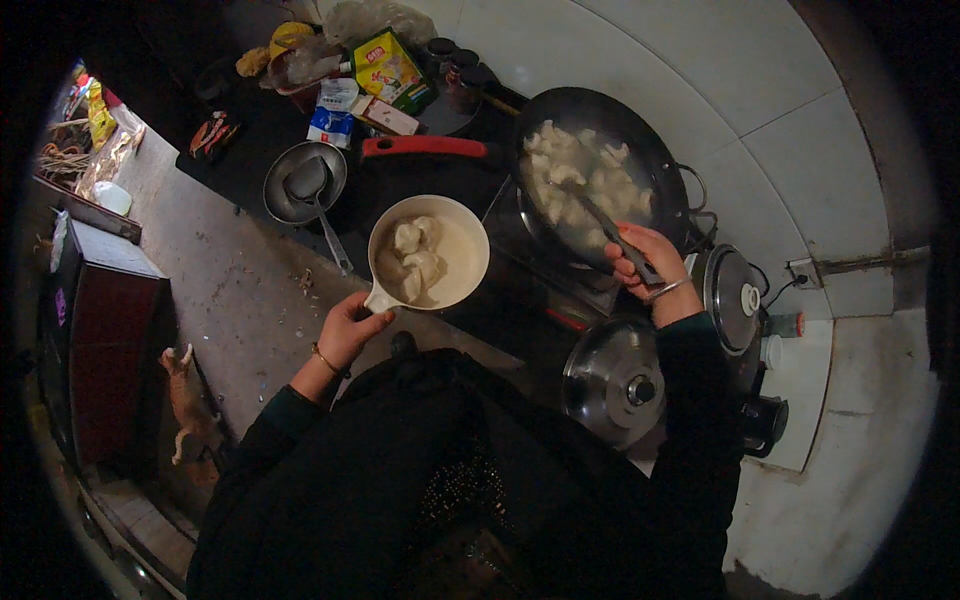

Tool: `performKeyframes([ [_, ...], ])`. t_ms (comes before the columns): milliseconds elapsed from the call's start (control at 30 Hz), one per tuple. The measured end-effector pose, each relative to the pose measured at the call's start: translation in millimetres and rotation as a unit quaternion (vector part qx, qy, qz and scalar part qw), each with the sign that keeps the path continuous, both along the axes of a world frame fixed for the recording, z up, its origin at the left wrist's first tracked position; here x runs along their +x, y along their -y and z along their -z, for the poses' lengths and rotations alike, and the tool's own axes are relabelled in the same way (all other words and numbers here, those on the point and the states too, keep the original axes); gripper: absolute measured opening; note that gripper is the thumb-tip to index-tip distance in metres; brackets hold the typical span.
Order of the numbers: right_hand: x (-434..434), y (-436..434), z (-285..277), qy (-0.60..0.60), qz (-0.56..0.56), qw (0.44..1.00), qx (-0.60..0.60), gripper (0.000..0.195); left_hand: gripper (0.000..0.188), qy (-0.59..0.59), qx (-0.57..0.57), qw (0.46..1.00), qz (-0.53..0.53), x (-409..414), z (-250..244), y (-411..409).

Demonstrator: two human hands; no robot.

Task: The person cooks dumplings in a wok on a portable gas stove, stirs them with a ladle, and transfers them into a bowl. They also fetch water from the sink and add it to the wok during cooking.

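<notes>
My left hand [346, 334] grips the short handle of a cream-coloured bowl [469, 259], which holds several dumplings [420, 259] in pale liquid. My right hand [646, 259] is closed on the dark handle of a cooking utensil [606, 223]. The utensil's far end lies among many dumplings [619, 180] in a dark wok [666, 187] of cloudy liquid; its head is hidden there. The bowl is held level, left of the wok and apart from it. The wok's red-and-black handle [427, 146] points left.
A metal bowl [277, 202] with a ladle [326, 225] sits left. Packets [386, 71] and jars [459, 60] stand behind. A metal lid [615, 382] and a lidded cooker [727, 300] are at the right. A cat [187, 397] is on the floor.
</notes>
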State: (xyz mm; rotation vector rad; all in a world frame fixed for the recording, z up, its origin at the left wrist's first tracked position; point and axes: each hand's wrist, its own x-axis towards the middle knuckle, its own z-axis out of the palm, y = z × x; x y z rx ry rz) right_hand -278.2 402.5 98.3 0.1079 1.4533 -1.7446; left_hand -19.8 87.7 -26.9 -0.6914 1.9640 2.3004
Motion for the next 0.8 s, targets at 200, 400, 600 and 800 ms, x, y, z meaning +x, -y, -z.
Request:
performKeyframes([
  [200, 28.3, 4.0, -18.1, -0.002, -0.024, 0.999, 0.028, 0.036, 0.028, 0.012, 0.003, 1.0, 0.001, -0.3, 0.1, 0.4],
  [400, 49.7, 9.4, -37.5, -0.067, -0.093, 0.988, 0.101, 0.038, 0.029, 0.013, 0.012, 1.0, 0.001, -0.3, 0.0, -0.6],
  [600, 57.5, 9.6, -33.4, -0.104, -0.119, 0.98, 0.124, 0.036, 0.033, 0.012, 0.005, 1.0, -0.002, -1.4, -1.2, -1.3],
  [800, 66.3, 13.3, -33.4, -0.105, -0.104, 0.982, 0.122, 0.037, 0.033, -0.004, 0.005, 1.0, 0.0, 1.2, 3.5, -1.7],
])
